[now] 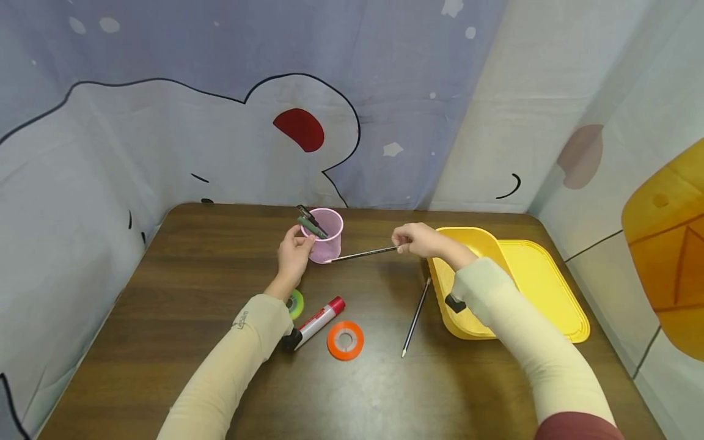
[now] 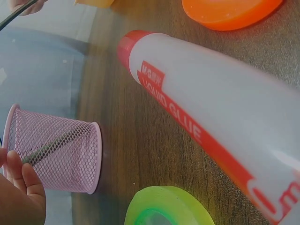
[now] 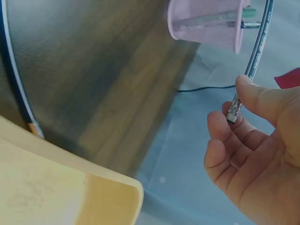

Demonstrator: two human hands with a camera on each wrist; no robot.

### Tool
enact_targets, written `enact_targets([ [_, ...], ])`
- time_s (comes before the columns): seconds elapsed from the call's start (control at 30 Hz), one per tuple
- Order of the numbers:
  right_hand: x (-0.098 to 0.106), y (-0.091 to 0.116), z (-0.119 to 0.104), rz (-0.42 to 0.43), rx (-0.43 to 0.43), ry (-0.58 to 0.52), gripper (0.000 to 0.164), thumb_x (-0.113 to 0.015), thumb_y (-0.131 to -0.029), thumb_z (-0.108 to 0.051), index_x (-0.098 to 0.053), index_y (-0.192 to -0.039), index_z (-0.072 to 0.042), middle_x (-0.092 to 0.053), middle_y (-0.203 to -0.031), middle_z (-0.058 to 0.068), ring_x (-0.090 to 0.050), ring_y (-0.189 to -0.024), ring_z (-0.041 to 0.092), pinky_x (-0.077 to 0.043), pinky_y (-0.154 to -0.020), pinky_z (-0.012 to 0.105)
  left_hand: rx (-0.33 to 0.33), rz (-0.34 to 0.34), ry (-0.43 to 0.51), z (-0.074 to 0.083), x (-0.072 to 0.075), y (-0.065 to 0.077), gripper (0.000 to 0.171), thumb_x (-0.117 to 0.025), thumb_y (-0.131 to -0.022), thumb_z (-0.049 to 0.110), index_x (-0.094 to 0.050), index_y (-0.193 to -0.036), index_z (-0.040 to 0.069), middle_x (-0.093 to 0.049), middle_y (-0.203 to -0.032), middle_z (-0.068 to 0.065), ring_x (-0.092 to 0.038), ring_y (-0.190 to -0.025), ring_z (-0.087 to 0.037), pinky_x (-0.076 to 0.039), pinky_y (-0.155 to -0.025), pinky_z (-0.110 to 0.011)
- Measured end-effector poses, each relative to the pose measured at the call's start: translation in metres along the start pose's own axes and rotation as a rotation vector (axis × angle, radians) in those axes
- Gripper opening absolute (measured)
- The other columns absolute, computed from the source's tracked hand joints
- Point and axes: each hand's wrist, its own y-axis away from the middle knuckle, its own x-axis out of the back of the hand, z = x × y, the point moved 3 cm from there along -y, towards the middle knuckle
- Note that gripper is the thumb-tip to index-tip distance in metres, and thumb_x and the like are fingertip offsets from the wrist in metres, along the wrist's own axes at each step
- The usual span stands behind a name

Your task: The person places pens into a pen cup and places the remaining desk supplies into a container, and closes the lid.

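A pink mesh pen cup (image 1: 329,249) stands upright near the back of the table, with a green pen (image 1: 311,227) and a black pen (image 1: 309,215) leaning in it. My left hand (image 1: 294,252) holds the cup at its near left side, fingers and thumb close to the rim. Between thumb and fingers, my right hand (image 1: 416,239) pinches a dark pencil (image 1: 363,253) by its eraser end. That pencil slants left, and its tip overlaps the cup's lower side in the head view. In the right wrist view the pencil's metal ferrule (image 3: 234,108) shows beneath the thumb.
A yellow bin (image 1: 467,333) stands at right, partly under my right forearm, beside its yellow lid (image 1: 541,287). Another pencil (image 1: 416,318) lies left of the bin. Nearer me are a liquid glue tube (image 1: 321,322), an orange tape roll (image 1: 330,348) and a green tape roll (image 1: 298,304).
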Motion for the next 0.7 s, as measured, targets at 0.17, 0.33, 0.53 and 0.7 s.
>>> enact_targets([
  [0.17, 0.016, -0.004, -0.001, 0.034, -0.041, -0.006, 0.008, -0.059, -0.082, -0.006, -0.052, -0.08, -0.009, -0.047, -0.072, 0.002, -0.043, -0.068, 0.016, -0.035, -0.064, 0.029, 0.004, -0.002, -0.002, 0.0, 0.0, 0.0, 0.051, -0.056, -0.086, 0.017, -0.037, -0.132, 0.004, -0.062, -0.091, -0.019, -0.055, -0.067, -0.013, -0.044, -0.059, -0.016],
  [0.33, 0.03, -0.009, -0.003, 0.063, -0.082, -0.011, 0.006, -0.057, -0.084, -0.007, -0.051, -0.081, -0.008, -0.045, -0.072, 0.003, -0.041, -0.068, 0.018, -0.033, -0.063, 0.03, 0.001, 0.001, 0.001, 0.0, 0.0, 0.001, 0.05, -0.056, -0.085, 0.016, -0.038, -0.131, 0.003, -0.062, -0.089, -0.018, -0.053, -0.065, -0.01, -0.044, -0.059, -0.016],
  [0.53, 0.048, -0.018, -0.009, 0.138, -0.105, 0.061, 0.005, -0.055, -0.085, -0.009, -0.051, -0.082, -0.007, -0.046, -0.075, 0.005, -0.043, -0.072, 0.02, -0.033, -0.066, 0.032, -0.007, 0.003, -0.018, 0.0, 0.0, 0.002, 0.05, -0.055, -0.086, 0.017, -0.038, -0.131, 0.003, -0.062, -0.089, -0.016, -0.051, -0.063, -0.005, -0.043, -0.059, -0.016],
  [0.7, 0.057, -0.026, -0.015, 0.149, -0.131, 0.124, 0.003, -0.053, -0.085, -0.01, -0.054, -0.084, -0.007, -0.049, -0.078, 0.006, -0.045, -0.075, 0.022, -0.035, -0.067, 0.033, -0.007, 0.005, -0.01, 0.001, 0.0, 0.002, 0.05, -0.055, -0.086, 0.017, -0.038, -0.131, 0.003, -0.061, -0.088, -0.016, -0.051, -0.062, -0.004, -0.043, -0.059, -0.016],
])
